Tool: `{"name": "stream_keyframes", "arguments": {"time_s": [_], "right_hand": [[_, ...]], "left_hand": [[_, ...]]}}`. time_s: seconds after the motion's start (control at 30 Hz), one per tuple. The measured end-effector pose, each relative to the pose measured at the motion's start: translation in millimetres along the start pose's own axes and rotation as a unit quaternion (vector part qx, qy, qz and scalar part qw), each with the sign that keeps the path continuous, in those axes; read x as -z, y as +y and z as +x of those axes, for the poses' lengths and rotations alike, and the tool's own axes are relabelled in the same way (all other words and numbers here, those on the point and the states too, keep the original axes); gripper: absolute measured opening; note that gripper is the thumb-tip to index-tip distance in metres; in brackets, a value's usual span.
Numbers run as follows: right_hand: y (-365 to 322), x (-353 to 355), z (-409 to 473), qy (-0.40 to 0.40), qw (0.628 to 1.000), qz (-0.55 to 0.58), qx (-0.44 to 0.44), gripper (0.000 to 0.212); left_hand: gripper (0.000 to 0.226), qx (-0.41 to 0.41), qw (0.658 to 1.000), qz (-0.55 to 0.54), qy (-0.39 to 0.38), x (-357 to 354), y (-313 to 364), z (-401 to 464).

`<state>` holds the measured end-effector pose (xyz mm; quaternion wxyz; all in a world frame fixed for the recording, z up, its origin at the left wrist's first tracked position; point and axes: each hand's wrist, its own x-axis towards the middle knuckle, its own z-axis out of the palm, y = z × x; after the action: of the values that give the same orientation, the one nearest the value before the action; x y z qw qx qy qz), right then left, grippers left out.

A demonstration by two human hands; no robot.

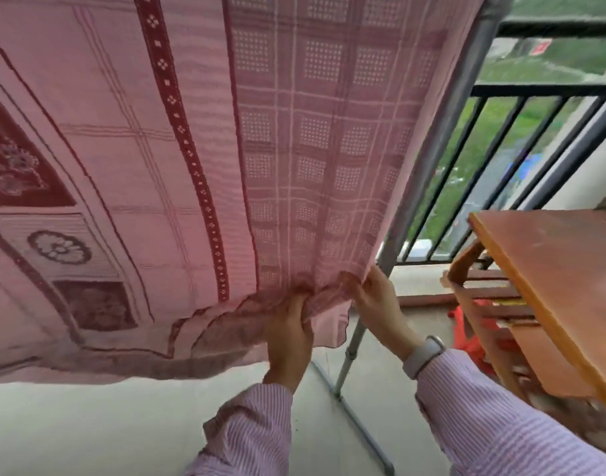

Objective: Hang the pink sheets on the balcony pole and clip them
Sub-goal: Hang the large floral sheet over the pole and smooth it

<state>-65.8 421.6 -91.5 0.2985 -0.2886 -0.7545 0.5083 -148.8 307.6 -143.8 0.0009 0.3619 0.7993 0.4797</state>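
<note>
A large pink sheet (150, 159) with dark red borders and checked panels hangs across most of the view, draped from above. Its lower right corner is bunched between both hands. My left hand (289, 334) grips the hem from below, fingers closed on the cloth. My right hand (380, 297), with a pale watch on the wrist, pinches the edge just to the right. A grey metal rack pole (442, 142) slants down behind the sheet's right edge to a foot on the floor. No clips are visible.
A black balcony railing (535, 91) runs at the right with greenery beyond. A wooden table (552, 269) stands close on the right, with red items under it. Pale concrete floor (105, 424) lies below the sheet.
</note>
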Motion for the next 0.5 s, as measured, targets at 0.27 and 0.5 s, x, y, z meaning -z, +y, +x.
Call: {"name": "stream_keyframes", "arguments": {"time_s": [0.27,0.5], "right_hand": [[37,79,-37,-0.024,1.0,-0.017,-0.004,0.021],[40,116,-9,0.028,0.996,-0.081,0.038,0.028]], "left_hand": [[0.035,0.073,0.996,0.024,-0.032,-56,60,-66],[0.032,0.054,0.981,0.016,-0.183,-95,73,-55]]}}
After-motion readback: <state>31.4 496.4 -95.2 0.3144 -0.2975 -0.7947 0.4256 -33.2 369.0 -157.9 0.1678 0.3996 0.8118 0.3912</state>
